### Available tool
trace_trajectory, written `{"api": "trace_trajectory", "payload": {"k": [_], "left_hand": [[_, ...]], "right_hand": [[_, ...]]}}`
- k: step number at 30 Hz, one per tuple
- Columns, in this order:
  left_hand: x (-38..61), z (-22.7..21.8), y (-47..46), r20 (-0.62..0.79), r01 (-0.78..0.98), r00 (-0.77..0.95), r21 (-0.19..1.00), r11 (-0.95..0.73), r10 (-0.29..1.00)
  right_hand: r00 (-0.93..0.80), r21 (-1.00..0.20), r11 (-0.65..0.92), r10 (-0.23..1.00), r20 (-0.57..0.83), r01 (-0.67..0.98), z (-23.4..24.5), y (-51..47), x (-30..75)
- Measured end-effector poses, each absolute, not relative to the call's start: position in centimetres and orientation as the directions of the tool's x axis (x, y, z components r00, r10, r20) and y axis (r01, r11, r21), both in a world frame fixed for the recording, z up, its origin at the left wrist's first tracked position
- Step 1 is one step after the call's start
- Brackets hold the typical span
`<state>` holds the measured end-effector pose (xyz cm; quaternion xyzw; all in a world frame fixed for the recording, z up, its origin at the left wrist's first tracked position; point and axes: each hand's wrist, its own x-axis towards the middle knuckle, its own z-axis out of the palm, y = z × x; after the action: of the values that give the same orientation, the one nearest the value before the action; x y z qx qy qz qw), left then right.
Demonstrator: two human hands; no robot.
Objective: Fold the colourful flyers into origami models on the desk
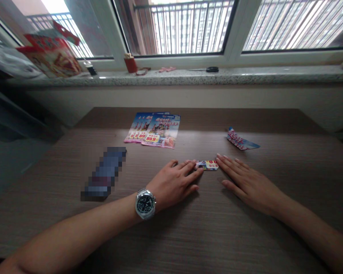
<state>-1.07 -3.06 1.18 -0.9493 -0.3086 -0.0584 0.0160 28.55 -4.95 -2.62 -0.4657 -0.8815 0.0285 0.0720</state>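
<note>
A small folded piece of printed paper [208,165] lies on the brown wooden table [188,228] between my two hands. My left hand [174,183], with a metal watch on its wrist, lies flat with fingers stretched out, its fingertips touching the paper's left end. My right hand [246,182] also rests flat and open, fingertips at the paper's right end. Neither hand grips anything.
A small stack of colourful flyers [156,129] lies further back on the table. A folded flyer piece [241,141] sits at the right. A blurred dark object [105,173] lies to the left. The stone windowsill [246,76] holds a red cup [130,63], scissors [211,69] and a red bag [53,53].
</note>
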Motion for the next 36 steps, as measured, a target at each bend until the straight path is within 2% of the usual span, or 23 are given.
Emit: {"api": "trace_trajectory", "payload": {"k": [5, 12, 19, 23, 29, 36], "left_hand": [[-0.9, 1.3, -2.9, 0.113, 0.596, 0.791, 0.074, -0.799, 0.601], [-0.8, 1.3, -2.6, 0.111, 0.600, 0.786, 0.096, -0.794, 0.608], [-0.8, 1.3, -2.1, 0.136, 0.557, 0.813, 0.105, -0.824, 0.566], [-0.7, 0.8, -1.8, 0.160, 0.500, 0.840, 0.137, -0.855, 0.518], [-0.6, 0.6, -1.7, 0.183, 0.497, 0.836, 0.148, -0.855, 0.517], [-0.5, 0.5, -1.5, 0.192, 0.496, 0.835, 0.142, -0.857, 0.515]], "right_hand": [[-0.550, -0.136, 0.574, 0.816, 0.179, 0.808, -2.2, -4.7, 28.0], [-0.570, -0.127, 0.608, 0.785, 0.244, 0.784, -1.5, -4.3, 27.2], [-0.666, -0.176, 0.704, 0.709, 0.232, 0.688, -1.6, -4.6, 25.6], [-0.659, -0.218, 0.695, 0.719, 0.221, 0.685, -1.9, -4.6, 25.4], [-0.636, -0.256, 0.669, 0.743, 0.207, 0.698, -1.9, -4.5, 25.4], [-0.609, -0.293, 0.672, 0.740, 0.285, 0.680, -1.6, -3.6, 25.6]]}}
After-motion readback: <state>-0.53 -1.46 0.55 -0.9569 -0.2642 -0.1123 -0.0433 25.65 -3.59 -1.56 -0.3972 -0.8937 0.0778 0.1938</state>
